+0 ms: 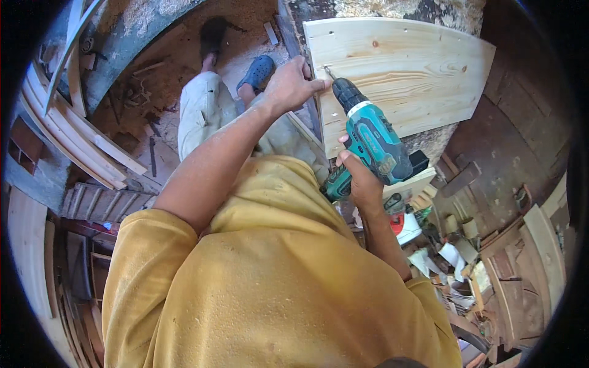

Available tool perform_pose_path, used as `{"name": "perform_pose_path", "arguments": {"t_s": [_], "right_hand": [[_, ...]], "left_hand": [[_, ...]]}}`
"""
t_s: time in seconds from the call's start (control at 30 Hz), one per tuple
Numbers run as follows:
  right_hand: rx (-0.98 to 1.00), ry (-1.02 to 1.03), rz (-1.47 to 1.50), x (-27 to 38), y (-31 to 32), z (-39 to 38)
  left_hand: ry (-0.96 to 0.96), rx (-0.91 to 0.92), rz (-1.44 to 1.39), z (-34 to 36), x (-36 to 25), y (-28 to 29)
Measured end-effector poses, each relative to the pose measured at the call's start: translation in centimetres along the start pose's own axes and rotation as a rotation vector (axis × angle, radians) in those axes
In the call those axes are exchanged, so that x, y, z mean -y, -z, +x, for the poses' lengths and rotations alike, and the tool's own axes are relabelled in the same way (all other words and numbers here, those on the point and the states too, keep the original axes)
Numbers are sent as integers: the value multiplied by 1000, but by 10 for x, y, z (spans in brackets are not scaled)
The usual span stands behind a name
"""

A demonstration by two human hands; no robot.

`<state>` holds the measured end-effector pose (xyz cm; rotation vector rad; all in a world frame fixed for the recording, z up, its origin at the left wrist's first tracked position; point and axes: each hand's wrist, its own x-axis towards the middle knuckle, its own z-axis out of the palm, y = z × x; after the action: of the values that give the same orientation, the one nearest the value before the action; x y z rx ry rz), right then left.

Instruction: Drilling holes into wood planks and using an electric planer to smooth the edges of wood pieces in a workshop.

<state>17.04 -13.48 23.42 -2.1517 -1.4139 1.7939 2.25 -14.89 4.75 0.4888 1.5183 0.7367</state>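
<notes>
My right hand [362, 178] is wrapped around the grip of a teal and black cordless drill [375, 142]. The bit at its front meets a pale wooden panel [411, 73] close to the panel's left edge. Beside that spot, my left hand [296, 86] holds the same edge, its fingers curled and one digit reaching onto the face. Knots and several small holes or marks show on the panel, which rests on a worn work surface [469, 13] strewn with shavings. Whether a screw sits at the bit's tip is too small to tell.
Curved wooden strips [80, 132] lie stacked at the left. Offcuts and scraps [460, 264] clutter the lower right, near a red and white object [405, 227]. A foot in a blue clog [256, 72] stands on the sawdust-covered floor [165, 73] beyond my left arm.
</notes>
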Motion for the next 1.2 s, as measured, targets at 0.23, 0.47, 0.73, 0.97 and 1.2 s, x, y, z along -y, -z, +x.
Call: {"name": "perform_pose_path", "arguments": {"t_s": [0.23,0.47,0.73,0.97,1.2], "right_hand": [[26,265,-190,-14,-2,4],[32,-5,114,-14,-6,0],[17,178,-108,-21,-5,1],[27,193,-135,-20,-8,2],[34,85,-19,-14,-12,0]], "left_hand": [[-59,-43,8,5,9,-6],[-82,-70,46,0,8,-10],[-45,-59,17,0,5,-8],[-19,-40,47,3,8,-6],[-31,-44,40,1,8,-8]]}}
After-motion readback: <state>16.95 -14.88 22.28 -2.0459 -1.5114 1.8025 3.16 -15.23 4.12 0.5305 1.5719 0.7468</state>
